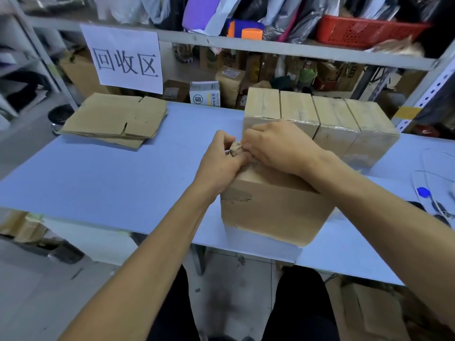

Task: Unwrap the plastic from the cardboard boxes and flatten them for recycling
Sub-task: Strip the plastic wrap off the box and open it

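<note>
**Peeling the wrap at the top corner of the near box**

The box (273, 207) I work on stands in the lower middle of the frame, on the near edge of the blue surface (98, 173). I judge it light and probably empty, with stiff walls. The thin film (235, 148) is soft and stretchy, so it is best taken where it is already bunched, at the far left top corner. My left hand (221, 161) pinches that crumpled bunch. My right hand (275, 148) lies curled on the same corner; whether it pinches the film or only presses the box down I cannot tell. The long axis of the box runs from lower left toward upper right.

Just behind it, a row of wrapped boxes (320, 119) waits, touching one another. In the upper left, well apart, lie the flattened boxes (115, 119).
</note>
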